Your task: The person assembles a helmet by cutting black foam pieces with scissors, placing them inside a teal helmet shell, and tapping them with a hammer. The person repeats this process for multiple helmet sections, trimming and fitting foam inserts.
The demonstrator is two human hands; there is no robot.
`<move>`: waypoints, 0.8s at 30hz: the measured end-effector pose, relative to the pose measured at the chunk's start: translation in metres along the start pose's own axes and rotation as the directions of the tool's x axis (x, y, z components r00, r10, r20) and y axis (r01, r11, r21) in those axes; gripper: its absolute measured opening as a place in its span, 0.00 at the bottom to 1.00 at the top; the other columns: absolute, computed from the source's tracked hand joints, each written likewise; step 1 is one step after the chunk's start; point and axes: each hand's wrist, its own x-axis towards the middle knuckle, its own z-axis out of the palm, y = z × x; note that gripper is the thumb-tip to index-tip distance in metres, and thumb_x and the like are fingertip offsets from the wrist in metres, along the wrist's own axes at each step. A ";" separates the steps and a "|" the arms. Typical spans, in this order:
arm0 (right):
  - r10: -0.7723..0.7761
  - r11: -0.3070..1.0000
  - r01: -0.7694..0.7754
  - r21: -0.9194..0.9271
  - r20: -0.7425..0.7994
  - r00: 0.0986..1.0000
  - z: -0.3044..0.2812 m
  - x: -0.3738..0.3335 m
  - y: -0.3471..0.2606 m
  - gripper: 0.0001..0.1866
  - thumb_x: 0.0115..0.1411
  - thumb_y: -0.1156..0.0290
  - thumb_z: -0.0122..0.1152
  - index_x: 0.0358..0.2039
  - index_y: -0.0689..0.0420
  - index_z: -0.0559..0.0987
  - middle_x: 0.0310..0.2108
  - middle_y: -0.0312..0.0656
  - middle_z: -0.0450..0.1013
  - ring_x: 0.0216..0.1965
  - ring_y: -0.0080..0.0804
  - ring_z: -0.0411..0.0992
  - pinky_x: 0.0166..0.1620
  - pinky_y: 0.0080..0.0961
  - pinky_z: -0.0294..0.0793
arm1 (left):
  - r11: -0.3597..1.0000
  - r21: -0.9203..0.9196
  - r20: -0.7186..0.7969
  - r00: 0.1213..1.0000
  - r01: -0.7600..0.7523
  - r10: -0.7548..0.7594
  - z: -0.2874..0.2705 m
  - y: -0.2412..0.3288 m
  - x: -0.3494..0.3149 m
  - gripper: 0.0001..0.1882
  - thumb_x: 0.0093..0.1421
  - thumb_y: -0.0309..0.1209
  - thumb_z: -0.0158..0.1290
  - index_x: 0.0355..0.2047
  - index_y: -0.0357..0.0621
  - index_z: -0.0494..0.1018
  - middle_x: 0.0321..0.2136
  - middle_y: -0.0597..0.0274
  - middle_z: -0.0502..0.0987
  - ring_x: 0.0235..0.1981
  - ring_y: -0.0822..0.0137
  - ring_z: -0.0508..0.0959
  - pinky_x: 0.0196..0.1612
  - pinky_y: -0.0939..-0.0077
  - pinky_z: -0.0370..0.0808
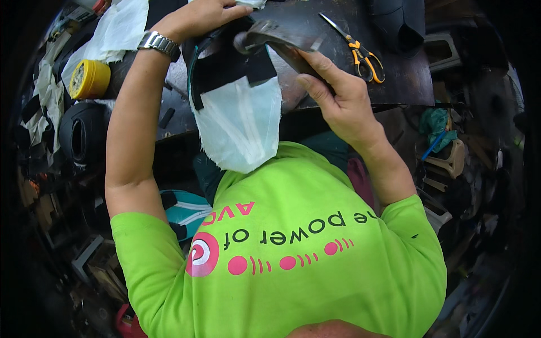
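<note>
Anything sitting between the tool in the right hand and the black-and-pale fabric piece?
Nothing visible: the blurred tool in the right hand overlaps the fabric piece in view, gap unclear. The left hand is near its far end; the orange-handled scissors lie off to the right.

Bright, soft light falls on the green shirt (315, 298); dull sheen marks the dark tabletop (397, 81); streaky blur softens the metal tool (282, 37); the fisheye rim bends, smears and sinks into black
</note>
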 end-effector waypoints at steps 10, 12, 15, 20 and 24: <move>0.000 0.964 0.045 -0.264 0.165 0.986 0.010 0.002 -0.013 0.26 0.69 0.58 0.59 0.67 0.37 0.70 0.30 0.53 0.79 0.31 0.53 0.80 0.36 0.46 0.79 | 0.856 -0.516 0.016 0.999 -0.020 0.032 0.008 -0.020 -0.017 0.15 0.67 0.42 0.60 0.43 0.42 0.81 0.34 0.68 0.81 0.38 0.77 0.76 0.43 0.78 0.74; 0.159 0.896 -0.028 -0.443 0.263 0.952 0.018 0.006 -0.012 0.26 0.69 0.59 0.59 0.67 0.36 0.70 0.32 0.54 0.80 0.34 0.54 0.80 0.38 0.45 0.79 | 0.827 -0.561 -0.004 0.999 -0.040 0.046 0.013 -0.026 -0.018 0.15 0.68 0.41 0.59 0.44 0.41 0.80 0.36 0.67 0.81 0.39 0.76 0.77 0.45 0.77 0.75; 0.209 0.856 -0.050 -0.514 0.257 0.944 0.032 0.016 -0.011 0.27 0.69 0.58 0.58 0.68 0.36 0.67 0.30 0.54 0.80 0.33 0.54 0.80 0.37 0.46 0.80 | 0.800 -0.599 0.006 0.999 -0.026 0.037 0.017 -0.030 -0.022 0.13 0.68 0.38 0.60 0.43 0.41 0.80 0.35 0.66 0.81 0.39 0.76 0.77 0.44 0.78 0.75; 0.151 0.887 -0.025 -0.460 0.239 0.959 0.051 0.040 -0.016 0.27 0.69 0.57 0.58 0.68 0.36 0.69 0.29 0.56 0.79 0.35 0.55 0.80 0.40 0.48 0.79 | 0.777 -0.629 -0.022 1.000 -0.022 0.011 0.025 -0.031 -0.030 0.14 0.68 0.39 0.60 0.44 0.41 0.80 0.34 0.67 0.81 0.38 0.76 0.77 0.43 0.78 0.75; 0.078 0.977 -0.014 -0.215 0.290 0.954 0.043 0.041 -0.014 0.23 0.69 0.59 0.60 0.64 0.43 0.76 0.44 0.54 0.81 0.42 0.46 0.82 0.49 0.34 0.79 | 0.782 -0.610 -0.071 0.992 -0.126 0.105 0.012 -0.034 -0.033 0.17 0.67 0.39 0.61 0.48 0.41 0.78 0.38 0.64 0.81 0.41 0.74 0.77 0.48 0.75 0.75</move>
